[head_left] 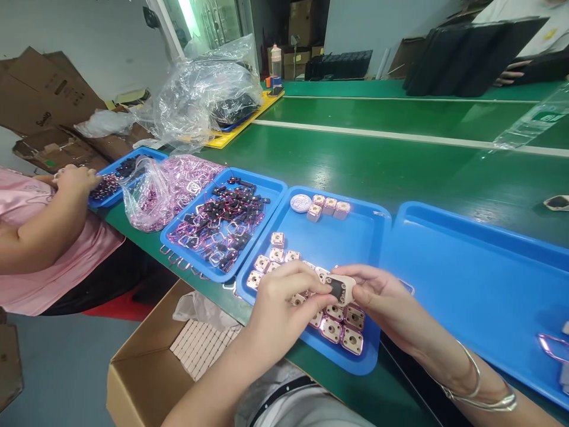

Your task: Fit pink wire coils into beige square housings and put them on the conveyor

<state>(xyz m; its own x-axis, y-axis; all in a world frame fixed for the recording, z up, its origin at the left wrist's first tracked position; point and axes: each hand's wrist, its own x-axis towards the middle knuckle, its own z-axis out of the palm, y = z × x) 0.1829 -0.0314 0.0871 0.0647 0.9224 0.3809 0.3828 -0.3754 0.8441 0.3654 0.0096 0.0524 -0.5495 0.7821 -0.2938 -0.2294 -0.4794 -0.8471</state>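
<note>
Both hands meet low in the middle of the view, over the near edge of the middle blue tray (355, 237). The left hand (284, 302) and the right hand (382, 296) pinch the same small beige square housing (341, 289) from either side, left fingertips on its left edge, right thumb and fingers on its right. It's got a dark square insert showing in its face and it's held just above the tray, tilted a bit toward the camera. Silver bangles (480, 391) sit on the right wrist.

Under and around the hands, the tray has a bunch of similar beige square parts (342, 332) laid flat in rows, each with a round hole in the middle. At 12 o'clock from the hands, at the far end of the same tray, three more beige blocks (329, 206) sit beside a small round white lid (301, 203).

At about 10 o'clock, the next blue tray (267, 190) is full of pink wire coils mixed with black bits (222, 228), with a plastic bag of pink coils (164, 187) just past it. At 3 o'clock, another blue tray (480, 279) has one pink coil (551, 347) at its right end. Down at 7 o'clock there's a cardboard box (146, 356) with stacked white pieces.

A co-worker's hand (75, 178), pink sleeve, is way over at 9 o'clock on the farthest blue tray. All of this sits on a green worktable (400, 154).
</note>
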